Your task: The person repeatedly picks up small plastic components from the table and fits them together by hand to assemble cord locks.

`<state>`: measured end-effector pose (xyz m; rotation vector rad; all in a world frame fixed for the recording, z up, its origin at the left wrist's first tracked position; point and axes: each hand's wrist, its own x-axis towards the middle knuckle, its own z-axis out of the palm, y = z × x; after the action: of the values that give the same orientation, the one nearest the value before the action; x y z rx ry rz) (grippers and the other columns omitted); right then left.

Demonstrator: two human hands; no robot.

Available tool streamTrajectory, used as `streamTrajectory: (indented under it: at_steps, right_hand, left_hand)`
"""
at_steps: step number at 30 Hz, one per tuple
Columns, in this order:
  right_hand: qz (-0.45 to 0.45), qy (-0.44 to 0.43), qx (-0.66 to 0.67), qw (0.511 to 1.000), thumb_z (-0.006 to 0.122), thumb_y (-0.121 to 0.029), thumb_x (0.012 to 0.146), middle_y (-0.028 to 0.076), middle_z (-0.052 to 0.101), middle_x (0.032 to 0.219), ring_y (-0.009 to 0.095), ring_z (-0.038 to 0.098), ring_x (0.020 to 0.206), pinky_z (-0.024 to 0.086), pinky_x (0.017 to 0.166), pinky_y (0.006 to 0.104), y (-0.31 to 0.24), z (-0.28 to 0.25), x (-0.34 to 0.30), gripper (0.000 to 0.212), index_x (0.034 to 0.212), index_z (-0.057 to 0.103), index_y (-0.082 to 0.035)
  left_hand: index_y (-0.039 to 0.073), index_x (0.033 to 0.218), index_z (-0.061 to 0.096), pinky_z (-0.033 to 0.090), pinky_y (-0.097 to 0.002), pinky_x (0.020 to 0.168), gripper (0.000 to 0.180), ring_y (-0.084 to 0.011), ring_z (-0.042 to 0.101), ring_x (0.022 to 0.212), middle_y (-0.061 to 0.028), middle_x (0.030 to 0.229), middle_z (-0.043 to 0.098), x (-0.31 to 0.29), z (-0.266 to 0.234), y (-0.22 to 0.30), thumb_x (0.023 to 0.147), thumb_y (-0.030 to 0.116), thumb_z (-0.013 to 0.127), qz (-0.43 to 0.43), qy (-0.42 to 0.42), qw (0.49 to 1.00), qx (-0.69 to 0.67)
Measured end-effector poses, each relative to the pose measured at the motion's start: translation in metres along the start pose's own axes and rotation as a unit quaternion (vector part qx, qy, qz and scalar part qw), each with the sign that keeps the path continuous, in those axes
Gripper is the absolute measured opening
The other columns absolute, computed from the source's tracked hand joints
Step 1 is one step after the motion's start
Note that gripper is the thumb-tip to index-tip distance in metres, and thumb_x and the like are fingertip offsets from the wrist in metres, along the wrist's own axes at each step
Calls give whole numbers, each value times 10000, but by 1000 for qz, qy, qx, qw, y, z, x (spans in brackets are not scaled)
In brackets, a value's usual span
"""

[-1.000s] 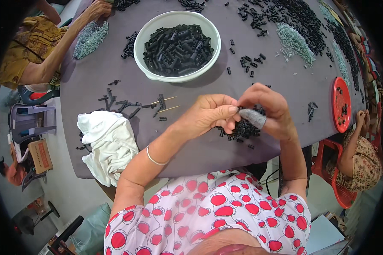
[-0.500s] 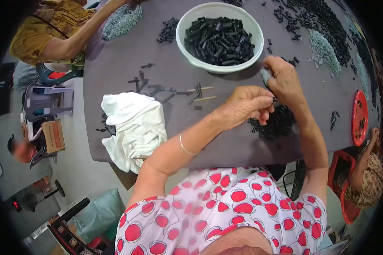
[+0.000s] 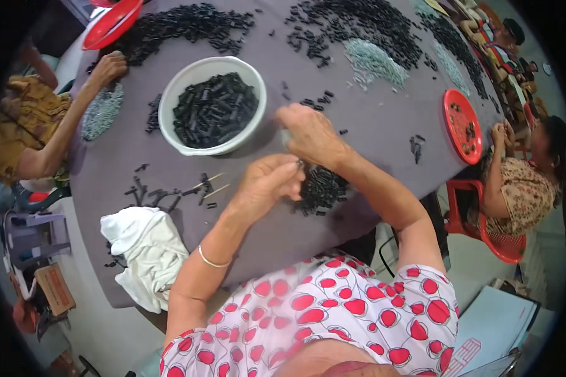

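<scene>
Over the table, my left hand point(image 3: 265, 187) pinches a small black tubular piece point(image 3: 300, 164) between thumb and fingertips. Close beside it, my right hand point(image 3: 316, 135) has its fingers curled, with something pale grey point(image 3: 287, 135) partly showing at them; its kind is too small to make out. Under my hands lies a heap of short black tubular pieces point(image 3: 324, 190). Ahead on the left stands a whitish bowl point(image 3: 164, 119) holding many black tubular pieces point(image 3: 214, 108).
A white cloth point(image 3: 149, 254) lies at the near left, by loose black pieces and thin sticks point(image 3: 215, 190). Pale grey small parts point(image 3: 374, 63) and black heaps point(image 3: 358, 25) spread farther off. A red tray point(image 3: 451, 125) is right. Co-workers sit at left and right.
The whole view has swung, so the bowl, cloth and hands appear farther left, and more of the right side shows. My hands stay close together, the left one still pinching the black piece.
</scene>
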<state>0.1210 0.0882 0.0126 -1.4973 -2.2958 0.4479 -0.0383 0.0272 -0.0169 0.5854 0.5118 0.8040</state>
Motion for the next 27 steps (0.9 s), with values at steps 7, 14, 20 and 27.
streamTrajectory:
  at_steps: [7, 14, 20, 27]
  right_hand:
    - [38, 95, 202, 974, 591, 78, 706, -26, 487, 746, 64, 423, 644, 378, 563, 216, 12, -14, -15, 239, 915, 587, -38]
    - [169, 0, 489, 856, 656, -51, 814, -13, 587, 802, 63, 538, 685, 449, 615, 192, 12, -44, -34, 125, 926, 626, -5]
    - [167, -17, 561, 810, 630, 1, 827, 15, 622, 835, 83, 598, 724, 494, 673, 213, 10, -48, -60, 130, 954, 619, 27]
    - [100, 52, 470, 875, 597, 71, 825, 11, 621, 879, 64, 581, 820, 477, 727, 202, -4, -50, -74, 181, 1004, 602, 40]
  left_hand:
    - [-24, 1071, 553, 539, -262, 605, 218, -119, 613, 667, -81, 870, 627, 8, 7, 1, 937, 149, 563, 2, -10, 1000, -9]
    - [-30, 1074, 558, 549, -257, 618, 229, -115, 619, 679, -87, 877, 628, 7, 12, 6, 942, 156, 564, 3, 32, 999, 2]
    - [-39, 1058, 568, 546, -242, 620, 226, -108, 621, 692, -80, 860, 627, 3, 20, 3, 940, 153, 570, 25, 64, 997, 45]
    - [-34, 1033, 574, 498, -210, 610, 195, -84, 590, 671, -51, 833, 620, -2, 29, 0, 942, 139, 566, 80, 77, 988, 107]
